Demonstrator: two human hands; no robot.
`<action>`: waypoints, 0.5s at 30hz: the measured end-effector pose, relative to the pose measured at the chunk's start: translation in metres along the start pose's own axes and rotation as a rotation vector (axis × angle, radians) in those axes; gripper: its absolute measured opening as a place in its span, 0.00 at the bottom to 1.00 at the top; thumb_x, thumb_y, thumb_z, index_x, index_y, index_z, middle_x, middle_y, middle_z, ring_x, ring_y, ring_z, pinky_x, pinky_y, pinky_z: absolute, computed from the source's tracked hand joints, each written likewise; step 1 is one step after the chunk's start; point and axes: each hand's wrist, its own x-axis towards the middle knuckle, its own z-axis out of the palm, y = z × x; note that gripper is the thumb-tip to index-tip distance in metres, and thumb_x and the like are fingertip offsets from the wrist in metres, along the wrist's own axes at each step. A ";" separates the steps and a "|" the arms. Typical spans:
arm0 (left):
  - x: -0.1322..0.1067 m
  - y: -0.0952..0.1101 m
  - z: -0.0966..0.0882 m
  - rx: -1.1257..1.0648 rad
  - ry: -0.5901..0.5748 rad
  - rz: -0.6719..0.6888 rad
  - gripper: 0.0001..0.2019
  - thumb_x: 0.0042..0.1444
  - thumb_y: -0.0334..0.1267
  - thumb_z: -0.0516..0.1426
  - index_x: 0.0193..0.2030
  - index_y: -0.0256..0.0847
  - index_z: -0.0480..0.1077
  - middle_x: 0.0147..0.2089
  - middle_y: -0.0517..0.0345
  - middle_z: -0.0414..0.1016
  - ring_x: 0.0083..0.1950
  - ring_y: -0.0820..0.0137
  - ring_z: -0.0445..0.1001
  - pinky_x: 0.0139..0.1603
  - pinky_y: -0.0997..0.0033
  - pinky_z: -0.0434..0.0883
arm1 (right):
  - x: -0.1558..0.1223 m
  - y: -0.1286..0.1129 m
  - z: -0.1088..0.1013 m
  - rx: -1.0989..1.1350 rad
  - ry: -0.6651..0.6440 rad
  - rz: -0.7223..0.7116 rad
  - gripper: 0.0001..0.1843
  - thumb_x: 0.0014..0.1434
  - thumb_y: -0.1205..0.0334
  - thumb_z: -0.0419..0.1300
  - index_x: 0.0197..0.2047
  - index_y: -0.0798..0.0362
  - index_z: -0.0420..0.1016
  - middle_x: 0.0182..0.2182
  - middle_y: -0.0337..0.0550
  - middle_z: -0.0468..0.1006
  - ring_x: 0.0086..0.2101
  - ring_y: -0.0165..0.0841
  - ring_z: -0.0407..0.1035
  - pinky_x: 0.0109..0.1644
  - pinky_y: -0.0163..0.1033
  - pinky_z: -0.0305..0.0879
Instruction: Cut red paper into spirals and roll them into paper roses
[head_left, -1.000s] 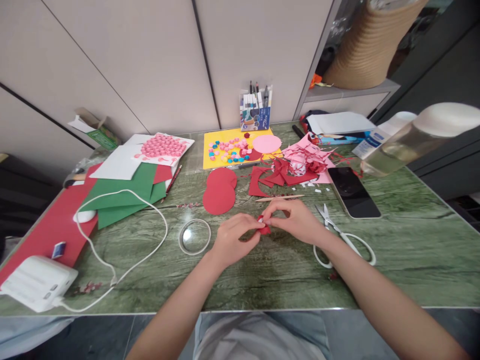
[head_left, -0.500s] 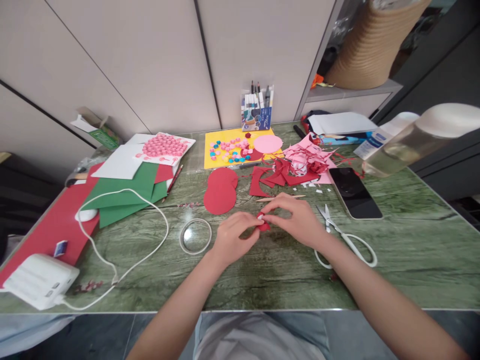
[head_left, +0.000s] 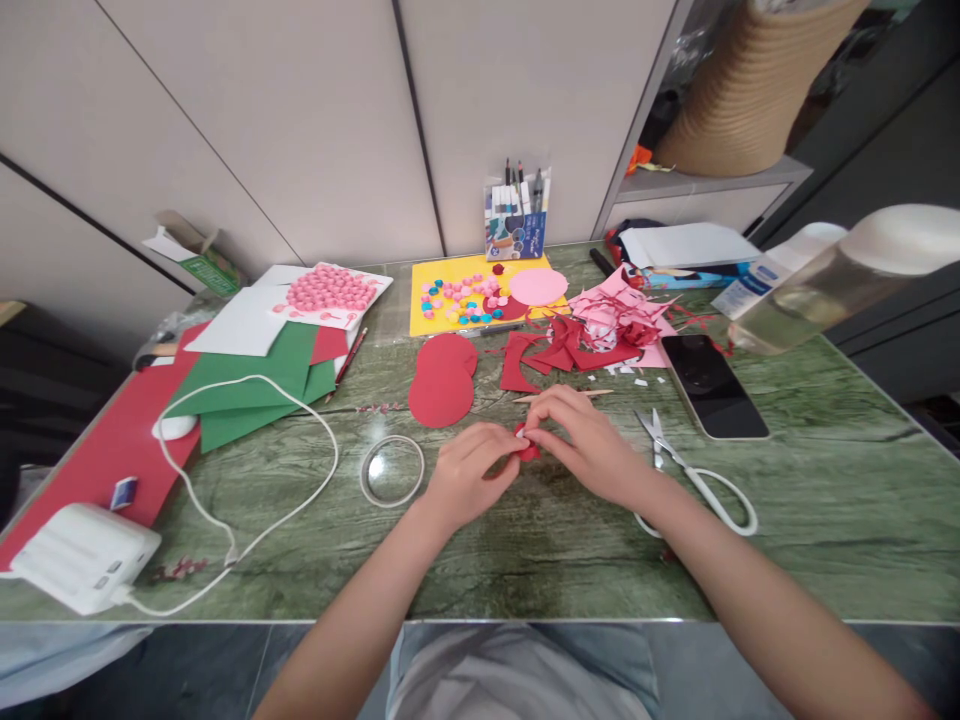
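Note:
My left hand (head_left: pixel 474 468) and my right hand (head_left: pixel 583 440) meet over the table, both closed at the fingertips on one small piece of rolled red paper (head_left: pixel 531 453). A whitish spot shows on the paper between the fingers; the rest is partly covered by them. Two overlapping red paper circles (head_left: pixel 441 392) lie beyond my left hand. A roll of clear tape (head_left: pixel 392 470) rests to its left. White-handled scissors (head_left: pixel 701 480) lie partly open beside my right forearm, which covers part of one handle. Behind my right hand is a thin pointed wooden stick (head_left: pixel 592 393).
Red and pink paper scraps (head_left: pixel 600 325) are heaped behind the hands, near a yellow sheet (head_left: pixel 427 318) with colourful beads. A phone (head_left: pixel 715 388) and a bottle (head_left: pixel 817 280) stand or lie right. Left are green paper (head_left: pixel 247 375), a white charger (head_left: pixel 82 555) and its looped cable (head_left: pixel 330 470).
The view has shifted very slightly. My right fingers have drawn a little closer together on the red paper; both hands stay at the same place.

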 end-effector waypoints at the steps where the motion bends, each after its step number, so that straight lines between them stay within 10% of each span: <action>1: 0.000 0.000 0.000 0.004 0.001 0.003 0.11 0.49 0.24 0.56 0.39 0.39 0.70 0.34 0.55 0.77 0.37 0.73 0.75 0.40 0.72 0.73 | 0.000 0.000 0.000 0.005 0.009 0.010 0.03 0.61 0.63 0.53 0.34 0.51 0.66 0.37 0.42 0.70 0.42 0.35 0.64 0.47 0.42 0.58; 15: 0.000 0.000 0.000 0.004 0.003 0.011 0.11 0.50 0.24 0.56 0.39 0.39 0.70 0.34 0.56 0.77 0.37 0.73 0.75 0.40 0.72 0.73 | -0.001 0.000 0.001 -0.048 0.055 -0.005 0.02 0.61 0.63 0.54 0.35 0.50 0.66 0.36 0.42 0.71 0.42 0.36 0.65 0.47 0.43 0.59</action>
